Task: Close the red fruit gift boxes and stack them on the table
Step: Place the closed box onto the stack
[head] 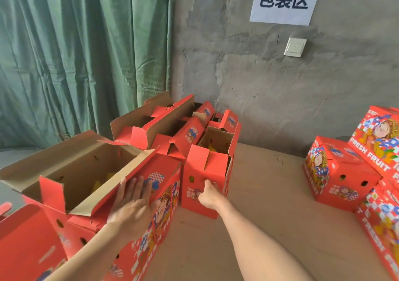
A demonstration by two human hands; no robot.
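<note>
Head view of a packing station. The left hand [131, 207] lay flat against the printed long side of the nearest open box [168, 185], its fingers straight and together near the top edge; its grip was fully open and held nothing. This box stood at the left edge of the worktop [269, 194] with all its top flaps raised, and something yellow showed inside.

The right hand [208, 196] met the plain red end panel of the middle open box [194, 172], just beside the first box. The thumb pointed upward, but the fingers were hidden behind the hand, so it could not be told whether this grip was closed on the panel or only pressed against it. The box's top flaps stood partly up, again with something yellow inside.

Behind these two, the rear open boxes [151, 125] crowded together against the concrete wall [259, 75], flaps standing at mixed angles. Another red box [28, 237] filled the lower left corner.

At the right of the worktop, well apart from both hands, closed boxes [336, 172] sat stacked, one tilted on top of the others.

A green curtain [75, 54] hung at the left. A paper sign [285, 0] and a light switch [295, 47] were fixed on the wall.
</note>
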